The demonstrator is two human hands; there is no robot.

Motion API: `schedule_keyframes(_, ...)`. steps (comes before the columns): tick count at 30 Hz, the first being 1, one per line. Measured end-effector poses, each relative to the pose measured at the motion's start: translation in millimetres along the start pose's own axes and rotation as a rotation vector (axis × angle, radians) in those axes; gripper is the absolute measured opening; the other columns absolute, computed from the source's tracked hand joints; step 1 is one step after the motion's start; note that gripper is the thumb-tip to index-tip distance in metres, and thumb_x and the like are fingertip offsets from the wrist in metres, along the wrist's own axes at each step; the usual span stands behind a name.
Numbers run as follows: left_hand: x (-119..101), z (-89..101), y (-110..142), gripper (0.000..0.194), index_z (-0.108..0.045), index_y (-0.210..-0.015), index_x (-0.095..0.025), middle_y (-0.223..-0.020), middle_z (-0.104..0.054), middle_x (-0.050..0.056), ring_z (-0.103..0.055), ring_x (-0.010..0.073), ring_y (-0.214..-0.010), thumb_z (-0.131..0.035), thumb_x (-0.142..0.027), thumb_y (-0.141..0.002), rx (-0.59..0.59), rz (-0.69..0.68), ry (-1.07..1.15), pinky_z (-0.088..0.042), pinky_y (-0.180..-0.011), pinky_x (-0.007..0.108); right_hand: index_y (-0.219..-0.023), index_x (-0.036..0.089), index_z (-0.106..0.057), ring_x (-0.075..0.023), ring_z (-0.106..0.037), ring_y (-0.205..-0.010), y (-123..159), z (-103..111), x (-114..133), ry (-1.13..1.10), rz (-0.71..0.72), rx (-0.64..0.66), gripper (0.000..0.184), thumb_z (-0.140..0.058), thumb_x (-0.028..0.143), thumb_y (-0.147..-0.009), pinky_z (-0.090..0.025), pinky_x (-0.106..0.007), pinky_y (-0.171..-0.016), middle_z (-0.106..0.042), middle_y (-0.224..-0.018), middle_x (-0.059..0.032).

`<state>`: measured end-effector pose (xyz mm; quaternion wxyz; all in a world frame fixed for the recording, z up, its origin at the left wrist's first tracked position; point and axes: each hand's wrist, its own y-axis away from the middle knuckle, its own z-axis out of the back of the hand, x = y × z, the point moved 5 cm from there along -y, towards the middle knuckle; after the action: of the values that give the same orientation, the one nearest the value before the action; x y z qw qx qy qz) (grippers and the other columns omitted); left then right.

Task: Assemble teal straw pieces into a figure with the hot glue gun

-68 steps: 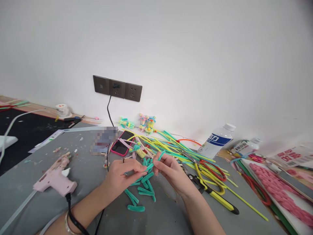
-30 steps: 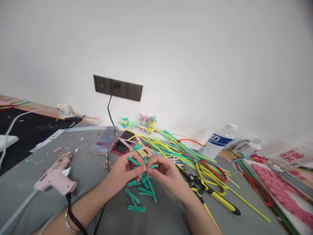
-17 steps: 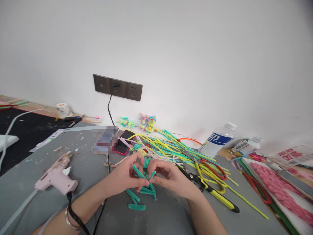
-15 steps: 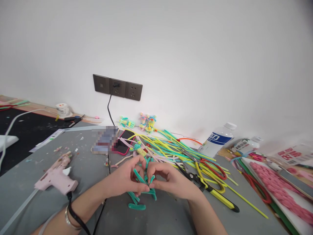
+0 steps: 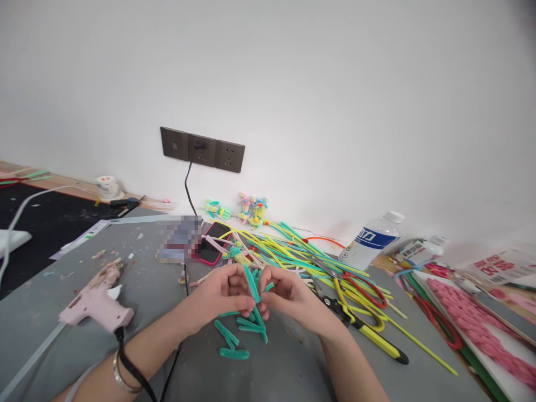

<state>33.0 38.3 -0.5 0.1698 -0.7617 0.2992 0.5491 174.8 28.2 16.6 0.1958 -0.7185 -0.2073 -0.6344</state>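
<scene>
My left hand (image 5: 224, 298) pinches a short teal pipe cleaner piece (image 5: 251, 283), which stands up at a slant between thumb and fingers. Close beside it, my right hand (image 5: 288, 301) has its thumb and fingertips closed on another small teal pipe cleaner piece (image 5: 268, 287); the two hands almost touch. Under them, several cut teal pipe cleaner pieces (image 5: 234, 354) lie on the grey mat (image 5: 288, 374). Just beyond the hands is a small pipe cleaner figure (image 5: 238, 254) in teal and yellow.
A pink glue gun (image 5: 98, 301) lies at left, its black cord running under my left forearm. Long pipe cleaners (image 5: 293, 245) spread behind the hands. At right are red-handled scissors (image 5: 366, 287), yellow-handled pliers (image 5: 372, 338) and a bottle (image 5: 372, 240). Finished figures (image 5: 253, 211) stand by the wall.
The teal piece in my left hand has turned more upright and risen slightly. My hands have shifted a little, showing more of the teal pieces lying beneath them.
</scene>
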Motion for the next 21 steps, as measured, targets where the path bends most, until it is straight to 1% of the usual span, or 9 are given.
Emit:
schedule_keyframes(3,-2.4,1.9,-0.1,0.031,-0.066,-0.088,-0.013,-0.075,-0.068,0.002,-0.064,0.0116,-0.067,-0.083,-0.035,-0.075,-0.044,-0.019,0.058,-0.051,-0.063,0.022,-0.084,0.019,-0.058,-0.0130,-0.066,-0.065,-2.3,0.4,4.0,-0.044,0.039,-0.040,0.027,-0.079,0.035,-0.080,-0.056,-0.026,-0.062,-0.062,-0.076,0.0019)
schedule_keyframes(6,-2.4,2.9,0.3,0.033,-0.070,-0.083,-0.012,-0.071,-0.068,0.003,-0.064,0.0121,-0.065,-0.083,-0.040,-0.074,-0.059,-0.023,0.053,-0.050,-0.062,0.022,-0.084,0.019,-0.058,-0.0133,-0.065,-0.065,-3.7,-1.7,3.3,-0.032,0.017,-0.038,0.028,-0.078,0.038,-0.081,-0.055,-0.026,-0.062,-0.062,-0.074,0.0019)
schedule_keyframes(8,-1.6,3.3,0.1,0.034,-0.070,-0.080,-0.011,-0.071,-0.069,0.005,-0.063,0.0125,-0.064,-0.083,-0.041,-0.073,-0.055,-0.022,0.033,-0.050,-0.061,0.023,-0.083,0.019,-0.059,-0.0124,-0.063,-0.064,-4.2,-2.0,2.1,-0.004,0.005,-0.051,0.029,-0.078,0.040,-0.081,-0.052,-0.025,-0.062,-0.061,-0.073,0.0020)
schedule_keyframes(11,0.4,2.8,-0.4,0.034,-0.069,-0.081,-0.011,-0.075,-0.071,0.006,-0.062,0.0128,-0.063,-0.083,-0.041,-0.072,-0.031,0.005,-0.007,-0.051,-0.059,0.023,-0.082,0.018,-0.059,-0.0116,-0.060,-0.064,-4.5,-1.9,0.5,0.029,-0.003,-0.066,0.031,-0.078,0.042,-0.081,-0.048,-0.023,-0.060,-0.060,-0.072,0.0024)
schedule_keyframes(13,1.1,2.9,-0.4,0.036,-0.068,-0.078,-0.012,-0.071,-0.069,0.005,-0.060,0.0125,-0.061,-0.084,-0.043,-0.071,-0.034,0.026,-0.039,-0.050,-0.056,0.023,-0.082,0.018,-0.058,-0.0117,-0.059,-0.064,-4.5,-2.8,-0.4,0.036,-0.008,-0.055,0.031,-0.078,0.043,-0.081,-0.047,-0.023,-0.060,-0.059,-0.071,0.0024)
schedule_keyframes(18,-1.0,5.1,-0.1,0.036,-0.066,-0.074,-0.013,-0.061,-0.064,0.001,-0.055,0.0103,-0.055,-0.079,-0.046,-0.074,-0.073,0.030,-0.168,-0.042,-0.050,0.020,-0.082,0.019,-0.060,-0.0127,-0.057,-0.065,-3.2,-2.8,-0.2,0.064,0.018,-0.058,0.030,-0.077,0.043,-0.081,-0.046,-0.024,-0.060,-0.057,-0.072,0.0021)
schedule_keyframes(21,-1.0,7.5,-0.2,0.031,-0.067,-0.071,-0.013,-0.060,-0.063,0.000,-0.054,0.0103,-0.055,-0.076,-0.043,-0.077,-0.075,0.044,-0.272,-0.039,-0.050,0.019,-0.080,0.020,-0.064,-0.0141,-0.055,-0.067,-1.5,-0.4,2.4,0.157,0.064,-0.063,0.026,-0.077,0.042,-0.082,-0.045,-0.026,-0.061,-0.058,-0.075,0.0005)
